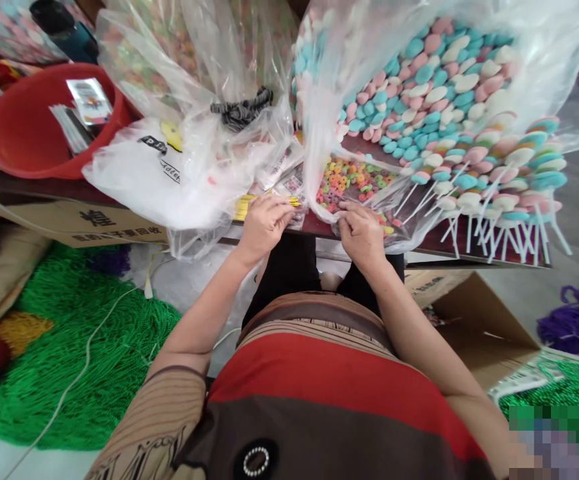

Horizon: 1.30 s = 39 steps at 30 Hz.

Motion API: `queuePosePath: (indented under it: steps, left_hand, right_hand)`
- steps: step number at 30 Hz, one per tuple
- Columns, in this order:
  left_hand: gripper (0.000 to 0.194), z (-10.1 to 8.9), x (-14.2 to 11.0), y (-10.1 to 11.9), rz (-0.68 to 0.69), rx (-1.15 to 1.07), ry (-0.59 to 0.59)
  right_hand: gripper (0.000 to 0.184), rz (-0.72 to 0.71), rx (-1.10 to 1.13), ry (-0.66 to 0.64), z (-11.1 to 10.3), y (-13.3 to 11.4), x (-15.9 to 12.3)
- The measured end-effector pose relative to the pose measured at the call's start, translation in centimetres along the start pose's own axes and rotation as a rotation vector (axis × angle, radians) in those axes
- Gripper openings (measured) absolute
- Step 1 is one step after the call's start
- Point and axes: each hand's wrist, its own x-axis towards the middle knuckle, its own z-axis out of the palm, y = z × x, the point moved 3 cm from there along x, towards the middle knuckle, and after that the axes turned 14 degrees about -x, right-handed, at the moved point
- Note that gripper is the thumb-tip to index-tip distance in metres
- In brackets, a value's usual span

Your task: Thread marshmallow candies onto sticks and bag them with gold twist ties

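Note:
My left hand [265, 225] is at the table's front edge, thumb and fingers pinched together beside a bundle of yellow strips [243, 208]. What it pinches, if anything, is too small to make out. My right hand [362, 232] is closed, its fingers curled at the rim of a clear plastic bag [325, 212]. Its fingertips hide whatever they hold. Small colourful ring-shaped pieces [352, 177] lie in this bag, just beyond my right hand. Right of it rest many lollipop-like stacks [509, 167] of pastel discs on white sticks.
A large clear bag of pink, white and blue pieces [429, 87] stands behind. At left are a red basin [24, 133] with packets inside and a white plastic bag [164, 180]. Green bead strands [79, 347] and an open cardboard box [484, 327] are below the table.

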Motion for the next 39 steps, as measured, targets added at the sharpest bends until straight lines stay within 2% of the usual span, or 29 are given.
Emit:
queuePosePath:
  steps: [4, 6, 8, 10, 12, 14, 17, 19, 21, 23, 24, 27, 29, 33, 36, 39]
  left_hand:
    - [0.036, -0.8, 1.4, -0.6, -0.093, -0.215, 0.256]
    - [0.035, -0.9, 2.2, -1.0, -0.116, -0.363, 0.417]
    - [0.030, -1.0, 3.0, -0.9, -0.103, -0.518, 0.513]
    - [0.032, -1.3, 3.6, -0.2, -0.101, -0.580, 0.503]
    - [0.041, -2.0, 4.0, 1.2, -0.134, -0.528, 0.444]
    - [0.045, -2.7, 3.9, 2.9, -0.173, -0.508, 0.412]
    - [0.034, -2.9, 3.3, 5.7, -0.170, -0.742, 0.400]
    - [0.025, -2.2, 2.8, 7.1, -0.148, -0.955, 0.382]
    - [0.021, -1.2, 2.4, 8.0, -0.141, -1.147, 0.354]
    - [0.019, -0.3, 2.1, 8.5, -0.140, -1.317, 0.334]
    - [0.018, 0.0, 2.0, 8.6, -0.146, -1.383, 0.329]
    - [0.019, 0.5, 1.8, 8.7, -0.211, -1.487, 0.313]
    - [0.027, 0.8, 1.6, 8.6, -0.271, -1.507, 0.261]
    - [0.052, 2.0, 0.9, 8.3, -0.353, -1.461, 0.078]
    - [0.051, 3.4, 0.4, 8.0, -0.470, -1.326, -0.115]
    - [0.059, 4.8, 0.0, 8.0, -0.586, -1.244, -0.266]
  right_hand:
    - [0.027, 0.004, 0.012, -0.018, 0.3, 0.0, 0.2]
    - [0.026, -0.001, 0.043, -0.043, -0.1, -0.1, 0.2]
    - [0.024, -0.005, 0.082, -0.044, -1.2, -0.6, 0.0]
    - [0.024, 0.015, 0.143, -0.008, -2.9, -1.5, -0.4]
    - [0.029, 0.079, 0.284, 0.004, -4.6, -2.5, -0.9]
    - [0.051, 0.203, 0.573, -0.140, -5.5, -3.7, -1.3]
    - [0.082, 0.388, 1.087, -0.474, -5.5, -5.4, -1.5]
    - [0.083, 0.452, 1.303, -0.589, -5.7, -6.1, -1.4]
    - [0.065, 0.493, 1.402, -0.609, -6.1, -6.3, -1.3]
    - [0.047, 0.529, 1.435, -0.572, -6.5, -6.1, -1.5]
    - [0.044, 0.546, 1.438, -0.526, -6.7, -5.9, -1.7]
    - [0.041, 0.579, 1.373, -0.312, -7.0, -4.8, -2.3]
    - [0.034, 0.577, 1.259, -0.163, -7.0, -3.8, -2.6]
    - [0.027, 0.495, 0.949, 0.058, -7.6, -2.1, -2.9]
    - [0.029, 0.403, 0.750, 0.099, -8.2, -2.0, -3.0]
    - [0.032, 0.353, 0.679, 0.105, -8.5, -2.0, -3.1]
